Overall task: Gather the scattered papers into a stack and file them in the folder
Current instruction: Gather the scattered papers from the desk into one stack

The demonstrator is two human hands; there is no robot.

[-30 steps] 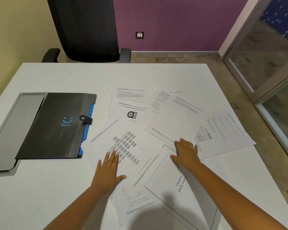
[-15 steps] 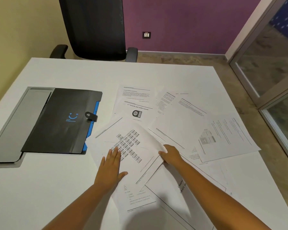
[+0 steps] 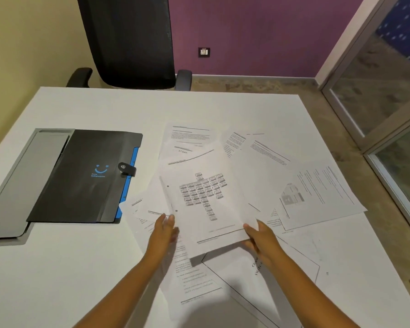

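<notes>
Several printed white papers point(image 3: 265, 157) lie scattered and overlapping across the middle and right of the white table point(image 3: 57, 268). One sheet with a block chart point(image 3: 204, 197) is lifted off the pile. My right hand point(image 3: 262, 240) pinches its near right corner. My left hand point(image 3: 163, 233) is at its near left edge, fingers together against the paper. A black folder point(image 3: 81, 181) with a blue smile logo, blue edge and snap strap lies shut on the left.
A grey tray or folder flap point(image 3: 14, 185) lies under the black folder at the left edge. A black office chair point(image 3: 128, 41) stands behind the table. A glass partition point(image 3: 388, 95) runs along the right, past the table's right edge.
My right hand slid left, took the chart sheet's corner and lifted it. My left hand came off the pile and moved to that sheet's left edge. The sheet now hangs above the others.
</notes>
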